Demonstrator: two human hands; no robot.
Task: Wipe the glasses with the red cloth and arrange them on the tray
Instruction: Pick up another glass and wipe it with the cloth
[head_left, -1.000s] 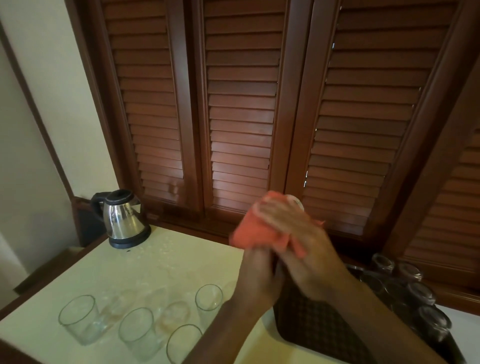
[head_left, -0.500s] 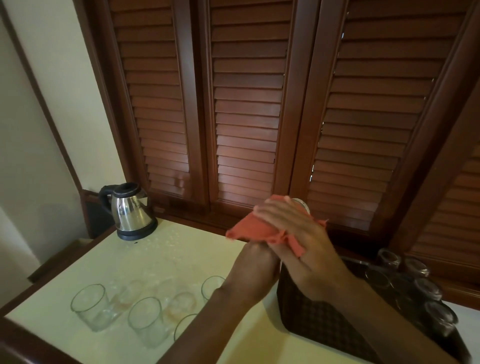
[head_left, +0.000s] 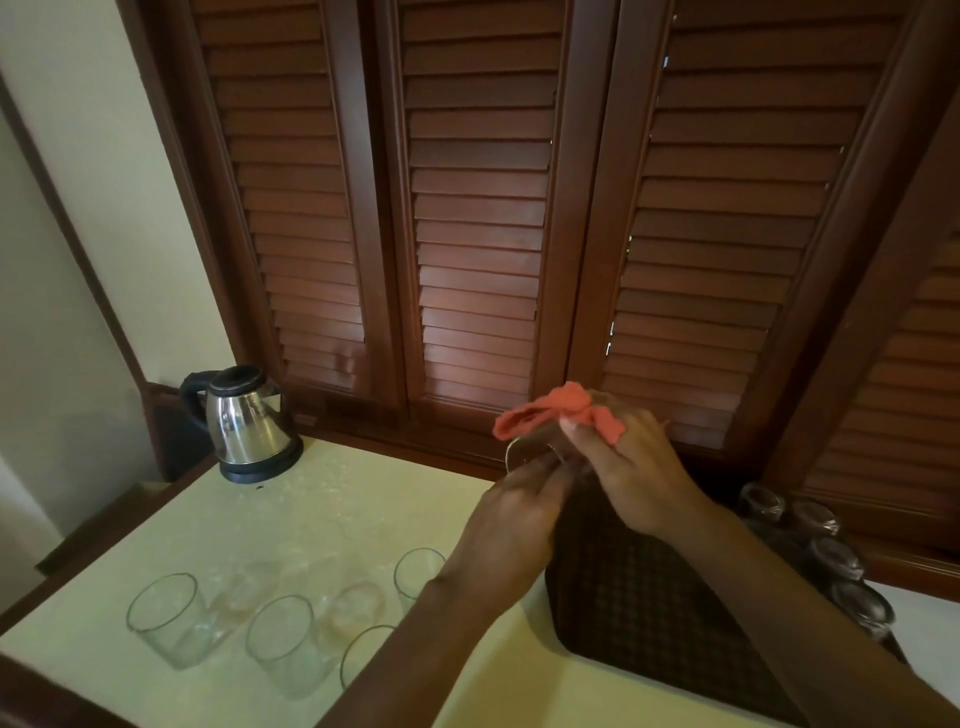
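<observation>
Head view, clear glass (head_left: 535, 457) held sideways, crumpled red cloth (head_left: 561, 413)

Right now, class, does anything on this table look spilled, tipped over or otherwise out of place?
Nothing stands out. The unwiped glasses stand upright on the table, the kettle sits upright, and the wiped glasses line the tray.

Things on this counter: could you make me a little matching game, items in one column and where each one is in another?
Items:
1. kettle
2. red cloth
3. dark tray
4. unwiped glasses

Places:
A. near left part of the counter
B. pinched in the right hand
C. far left corner, by the shutters
D. under the forearms, right part of the counter

Pairs: 1-C, 2-B, 3-D, 4-A
</observation>
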